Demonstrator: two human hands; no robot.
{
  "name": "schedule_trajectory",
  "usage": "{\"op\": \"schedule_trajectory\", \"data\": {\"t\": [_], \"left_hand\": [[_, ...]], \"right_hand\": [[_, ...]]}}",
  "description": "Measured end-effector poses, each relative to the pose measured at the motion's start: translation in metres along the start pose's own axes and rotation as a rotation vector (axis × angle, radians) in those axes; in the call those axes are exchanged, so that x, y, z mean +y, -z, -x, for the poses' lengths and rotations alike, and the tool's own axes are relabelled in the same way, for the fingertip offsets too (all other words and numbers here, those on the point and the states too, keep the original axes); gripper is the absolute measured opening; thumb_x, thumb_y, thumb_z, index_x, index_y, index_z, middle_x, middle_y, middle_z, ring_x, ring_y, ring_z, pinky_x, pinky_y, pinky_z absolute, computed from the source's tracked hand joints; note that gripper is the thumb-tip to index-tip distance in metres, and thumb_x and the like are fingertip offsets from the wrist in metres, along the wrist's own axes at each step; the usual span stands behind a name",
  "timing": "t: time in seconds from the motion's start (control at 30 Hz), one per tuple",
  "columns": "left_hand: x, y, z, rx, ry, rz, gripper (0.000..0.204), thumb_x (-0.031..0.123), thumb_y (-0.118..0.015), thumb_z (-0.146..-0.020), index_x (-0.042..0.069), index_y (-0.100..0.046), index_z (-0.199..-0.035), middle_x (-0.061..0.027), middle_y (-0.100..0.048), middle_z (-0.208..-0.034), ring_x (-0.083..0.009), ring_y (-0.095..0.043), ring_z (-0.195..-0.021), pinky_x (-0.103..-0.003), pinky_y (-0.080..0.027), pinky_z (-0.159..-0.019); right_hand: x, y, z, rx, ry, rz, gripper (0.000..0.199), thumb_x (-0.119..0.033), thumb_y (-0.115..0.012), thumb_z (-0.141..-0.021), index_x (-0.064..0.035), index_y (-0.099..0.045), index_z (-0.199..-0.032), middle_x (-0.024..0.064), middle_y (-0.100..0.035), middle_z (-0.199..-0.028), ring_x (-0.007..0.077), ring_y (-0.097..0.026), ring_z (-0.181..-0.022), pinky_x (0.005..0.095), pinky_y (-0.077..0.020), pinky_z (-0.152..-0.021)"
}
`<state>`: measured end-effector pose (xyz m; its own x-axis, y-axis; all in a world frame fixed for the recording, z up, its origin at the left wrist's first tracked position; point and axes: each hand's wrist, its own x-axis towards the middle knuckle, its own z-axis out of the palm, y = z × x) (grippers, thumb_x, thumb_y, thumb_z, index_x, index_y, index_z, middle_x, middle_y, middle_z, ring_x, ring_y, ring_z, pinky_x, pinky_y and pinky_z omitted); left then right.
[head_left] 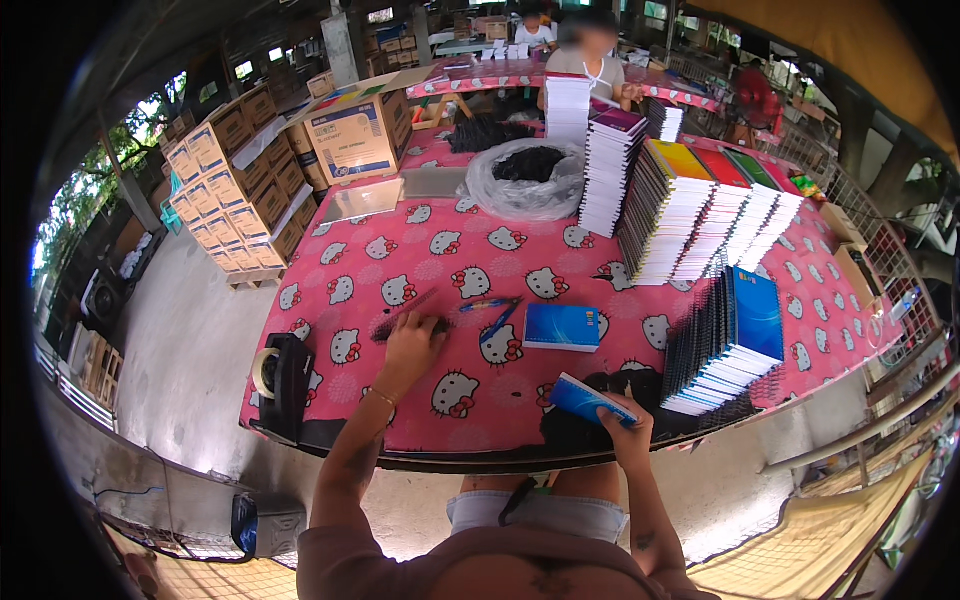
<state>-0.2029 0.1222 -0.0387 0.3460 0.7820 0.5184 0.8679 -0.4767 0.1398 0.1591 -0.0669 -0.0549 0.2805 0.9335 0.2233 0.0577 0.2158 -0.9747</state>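
Observation:
My right hand (627, 417) grips a blue-covered notebook (577, 397), held tilted over the table's front edge. Out on the pink cloth, my left hand (415, 343) has its fingers curled down beside a few thin dark strands (392, 322), perhaps binding coils; a small dark bit shows at its fingertips, too small to name. Between the hands lies a flat blue notebook (562, 327). Pliers with blue handles (499, 314) rest to its left. Stacked at my right are several blue spiral notebooks (722, 340) with black coils.
Tall stacks of spiral notebooks with yellow covers (668, 205) and purple covers (612, 165) stand farther back. A plastic bag (487, 190) of black coils lies mid-table. A tape dispenser (287, 385) sits at the left edge. Beyond are cartons (352, 140) and a person (590, 75).

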Motion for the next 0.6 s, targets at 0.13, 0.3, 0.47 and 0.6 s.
{"op": "schedule_trajectory", "data": {"t": [0.13, 0.3, 0.47, 0.6], "left_hand": [[-0.011, 0.006, 0.010, 0.003, -0.029, 0.023, 0.024, 0.015, -0.068, -0.089, 0.005, -0.067, -0.110, -0.0132, -0.060, -0.103, -0.0340, -0.061, -0.099, -0.046, -0.054, -0.085], [-0.013, -0.004, 0.012, 0.124, -0.018, -0.137, 0.026, 0.012, -0.064, -0.090, 0.006, -0.064, -0.115, -0.0133, -0.059, -0.101, -0.0319, -0.058, -0.094, -0.044, -0.048, -0.080], [-0.010, -0.013, 0.013, 0.181, -0.126, -0.210, 0.028, 0.010, -0.062, -0.089, 0.008, -0.064, -0.117, -0.0117, -0.058, -0.095, -0.0302, -0.055, -0.087, -0.043, -0.046, -0.075], [0.051, 0.020, 0.001, 0.146, -0.029, -0.063, 0.032, 0.009, -0.061, -0.089, 0.009, -0.064, -0.121, -0.0134, -0.060, -0.099, -0.0324, -0.059, -0.093, -0.047, -0.048, -0.078]], "right_hand": [[-0.003, -0.005, 0.000, -0.036, -0.032, -0.001, 0.023, -0.005, -0.074, -0.090, 0.0005, -0.073, -0.112, 0.0062, -0.074, -0.102, 0.0099, -0.065, -0.093, 0.0253, -0.0499, -0.085], [-0.002, -0.003, 0.001, -0.055, -0.022, 0.040, 0.023, -0.005, -0.074, -0.089, 0.0009, -0.073, -0.112, 0.0059, -0.074, -0.101, 0.0092, -0.064, -0.092, 0.0247, -0.0500, -0.083], [-0.003, -0.005, 0.005, -0.067, -0.046, -0.006, 0.024, -0.006, -0.074, -0.089, 0.0011, -0.073, -0.113, 0.0053, -0.073, -0.100, 0.0090, -0.064, -0.090, 0.0242, -0.0498, -0.081], [-0.002, 0.000, 0.004, -0.079, -0.116, 0.020, 0.023, -0.006, -0.074, -0.090, 0.0009, -0.073, -0.112, 0.0052, -0.073, -0.101, 0.0096, -0.064, -0.091, 0.0248, -0.0502, -0.083]]}}
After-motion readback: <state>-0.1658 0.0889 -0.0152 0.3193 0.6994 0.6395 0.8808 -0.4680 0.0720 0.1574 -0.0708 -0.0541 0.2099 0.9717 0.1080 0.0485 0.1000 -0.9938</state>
